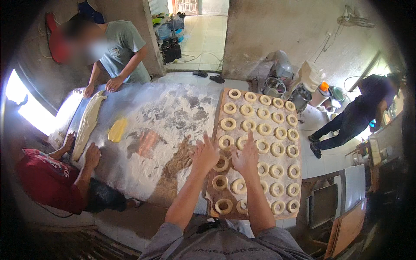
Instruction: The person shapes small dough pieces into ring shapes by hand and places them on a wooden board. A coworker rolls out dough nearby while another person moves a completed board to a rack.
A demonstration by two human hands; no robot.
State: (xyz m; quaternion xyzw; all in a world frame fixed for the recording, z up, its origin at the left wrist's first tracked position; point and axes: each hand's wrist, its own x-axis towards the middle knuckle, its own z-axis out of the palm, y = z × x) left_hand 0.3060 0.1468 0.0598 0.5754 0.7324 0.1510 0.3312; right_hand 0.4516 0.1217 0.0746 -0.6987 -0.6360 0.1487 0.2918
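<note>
We see a long worktop (113,167) with a smooth greyish surface, which is partly bare; over its middle and right part there is spread white flour (171,113), thick in some places and scraped thin in others; near the left end we find a long pale roll of dough (88,124), lying at a slant; to the right of it, and apart from it, lies a flat yellow slab (117,131); at the right end we notice a big wooden board (286,142), but what supports it from below is hidden from us; on this board lie many pale dough rings (272,190), flat and arranged in rows, some of them partly covered from our view.
</note>
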